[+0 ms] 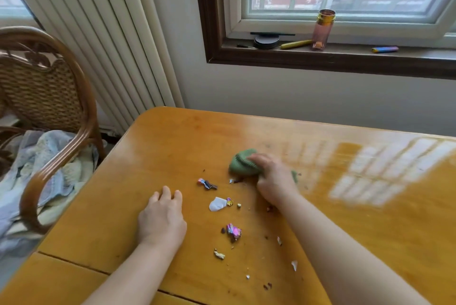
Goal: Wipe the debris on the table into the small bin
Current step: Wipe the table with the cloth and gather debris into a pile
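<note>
- The right hand (pixel 274 178) is held out over the middle of the table (pixel 172 146), with the forearm stretched from the near right edge towards the far left.
- A bunched green cloth (pixel 243 162) is gripped under that hand and pressed onto the tabletop. The fingers are curled over its near right part, while its far left part shows beyond them.
- The right hand is blurred, so it cannot be told how far apart its fingers lie.
- The left hand (pixel 161 218) is laid palm down on the table, to the left of the debris. Its fingers are slightly apart and bent at the tips, and nothing is held in it.
- The left forearm is angled in from the near left edge.
- The debris is scattered on the tabletop between the two forearms:
  - a small dark wrapper (pixel 207 183) lies just near-left of the cloth;
  - a white scrap (pixel 217 204) lies nearer, just right of the left fingertips;
  - a shiny pink wrapper (pixel 233 230) lies nearer still;
  - crumbs and pale bits are strewn towards the near edge.
- A wicker chair (pixel 49 97) with crumpled fabric (pixel 37 164) on its seat is seen to the left of the table.
- A pink bottle (pixel 323 30) and a yellow pen (pixel 296 44) are seen on the far windowsill.
</note>
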Demonstrator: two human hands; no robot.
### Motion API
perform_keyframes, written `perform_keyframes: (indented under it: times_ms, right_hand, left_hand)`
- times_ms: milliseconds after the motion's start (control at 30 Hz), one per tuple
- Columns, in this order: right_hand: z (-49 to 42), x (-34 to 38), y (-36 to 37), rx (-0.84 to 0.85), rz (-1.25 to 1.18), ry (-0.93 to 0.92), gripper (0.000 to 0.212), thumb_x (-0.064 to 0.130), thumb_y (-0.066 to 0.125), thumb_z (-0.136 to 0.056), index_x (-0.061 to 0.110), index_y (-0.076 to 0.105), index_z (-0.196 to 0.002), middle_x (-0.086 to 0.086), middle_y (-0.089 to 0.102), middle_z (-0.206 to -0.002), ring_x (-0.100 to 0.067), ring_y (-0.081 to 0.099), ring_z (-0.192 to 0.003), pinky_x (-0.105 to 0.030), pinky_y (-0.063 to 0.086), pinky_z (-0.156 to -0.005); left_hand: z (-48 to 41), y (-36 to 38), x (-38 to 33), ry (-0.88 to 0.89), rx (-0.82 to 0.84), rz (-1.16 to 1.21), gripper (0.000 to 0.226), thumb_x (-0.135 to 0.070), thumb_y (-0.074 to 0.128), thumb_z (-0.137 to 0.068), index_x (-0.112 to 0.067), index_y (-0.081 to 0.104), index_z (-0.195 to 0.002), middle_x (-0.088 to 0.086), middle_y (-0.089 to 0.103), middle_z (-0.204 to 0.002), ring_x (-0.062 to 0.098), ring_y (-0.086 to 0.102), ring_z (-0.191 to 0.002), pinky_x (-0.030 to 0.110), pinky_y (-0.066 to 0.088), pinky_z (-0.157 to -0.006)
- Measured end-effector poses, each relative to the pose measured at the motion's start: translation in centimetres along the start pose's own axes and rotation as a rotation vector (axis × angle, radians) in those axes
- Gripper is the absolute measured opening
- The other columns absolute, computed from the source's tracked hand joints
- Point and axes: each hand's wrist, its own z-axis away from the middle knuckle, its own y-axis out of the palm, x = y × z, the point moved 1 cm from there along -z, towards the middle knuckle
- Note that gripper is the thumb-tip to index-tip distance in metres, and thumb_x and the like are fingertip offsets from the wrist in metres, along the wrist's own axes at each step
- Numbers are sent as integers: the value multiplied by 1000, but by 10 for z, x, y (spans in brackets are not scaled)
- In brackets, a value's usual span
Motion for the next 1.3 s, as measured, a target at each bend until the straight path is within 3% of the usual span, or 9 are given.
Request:
perform_keyframes:
  times_ms: [67,133,233,333,533,700,833,933,1300]
  right_hand:
    - [18,7,1,141,-75,-144,61,-9,44,-68,25,62,-115,1,59,-126,-19,48,-121,-20,30,-103]
    - [24,-8,-31,74,-182,-127,61,-10,45,-68,27,63,-112,3,62,-118,-20,52,-116,-18,33,-97]
    - [13,-77,-98,-332,-94,244,50,7,45,-73,19,58,-120,-13,61,-119,-34,52,-114,-31,38,-98]
    - [4,-120,-117,-307,142,569,53,17,55,-83,11,42,-134,-22,44,-138,-38,36,-129,-42,27,-110]
    - [5,-22,-13,-130,45,145,54,-3,51,-73,20,60,-120,-3,54,-134,-26,44,-125,-25,28,-104]
    - [35,3,-21,44,-188,-60,57,-3,49,-68,28,63,-112,4,62,-119,-19,51,-116,-22,35,-99]
    - [28,-93,-116,-507,-93,367,56,20,43,-64,19,59,-117,-14,62,-118,-35,54,-111,-36,41,-98]
    - [24,-159,-144,-409,85,755,63,35,57,-70,9,47,-126,-26,49,-130,-43,42,-123,-52,35,-105]
    - [-19,32,29,41,14,-111,58,-7,47,-69,25,62,-115,1,57,-131,-20,47,-124,-24,31,-105]
  left_hand:
    - [2,1,3,21,-5,10,58,-6,30,-94,-25,22,-148,1,16,-159,22,20,-144,33,38,-105]
    - [2,1,5,33,-19,14,60,-6,31,-93,-26,21,-149,0,15,-159,21,20,-144,32,38,-105]
    - [1,5,6,41,-30,27,62,-6,32,-92,-28,19,-149,-2,13,-159,20,18,-144,31,39,-104]
    - [-1,10,4,30,-33,4,61,-8,33,-93,-27,17,-149,-1,12,-159,21,17,-144,30,42,-101]
    - [-5,10,4,11,-10,-4,60,-6,30,-93,-25,18,-149,0,11,-159,22,17,-144,31,41,-102]
    - [3,5,8,59,7,29,66,-2,32,-92,-30,15,-150,-4,7,-160,19,14,-145,31,38,-104]
    - [3,6,11,80,-23,22,67,-2,31,-92,-30,13,-150,-4,7,-160,19,14,-145,28,40,-103]
    - [-2,10,7,82,-30,-1,65,-2,30,-92,-28,12,-150,-2,7,-160,20,15,-145,28,44,-98]
    - [-3,6,13,107,-10,0,62,-7,34,-93,-28,15,-149,-1,7,-160,22,15,-144,31,41,-101]
